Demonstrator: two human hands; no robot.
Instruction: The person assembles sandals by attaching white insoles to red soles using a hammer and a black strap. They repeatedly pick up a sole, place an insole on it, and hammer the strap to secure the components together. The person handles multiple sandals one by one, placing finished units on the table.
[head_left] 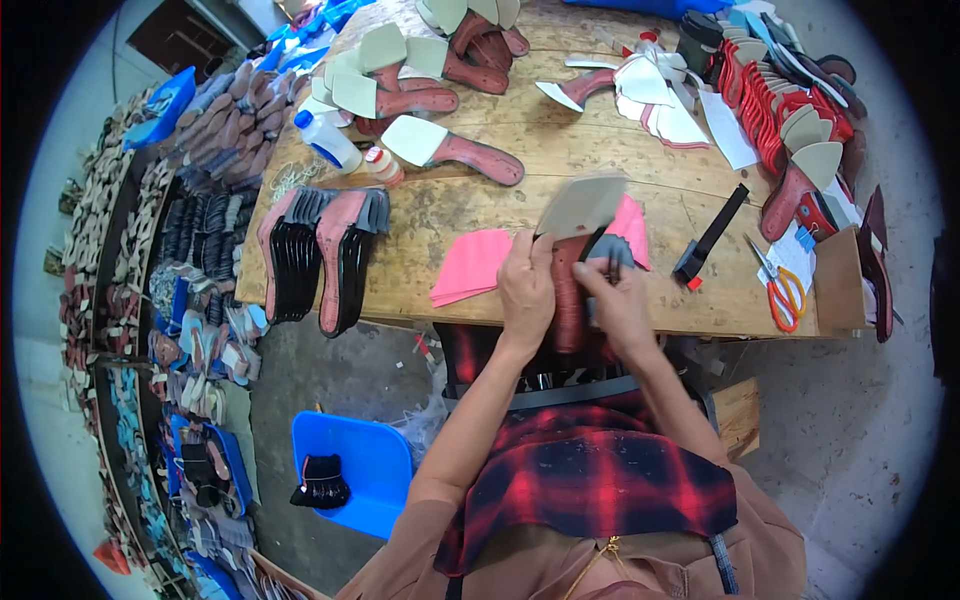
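Note:
Upright in front of my chest, at the table's front edge, is a shoe insole (568, 285) with a red-brown heel part and a beige-grey forepart at the top. My left hand (527, 285) wraps round its left side, thumb on its face. Fingers of my right hand (618, 300) are bent and pinched at its right edge, where a dark strip runs along the side; the fingertips are partly hidden and a little blurred. Behind that hand lie grey pieces (617, 250) and a pink sheet (632, 222). More pink sheets (470, 265) lie left of my left hand.
Two stacks of black-edged insoles (343, 265) stand at left, near a white bottle (328, 143). White-fronted insoles (455, 150) lie farther back. At right are a black strap-like tool (712, 235), orange scissors (785, 298) and red insoles (748, 110). A blue stool (375, 460) stands below left.

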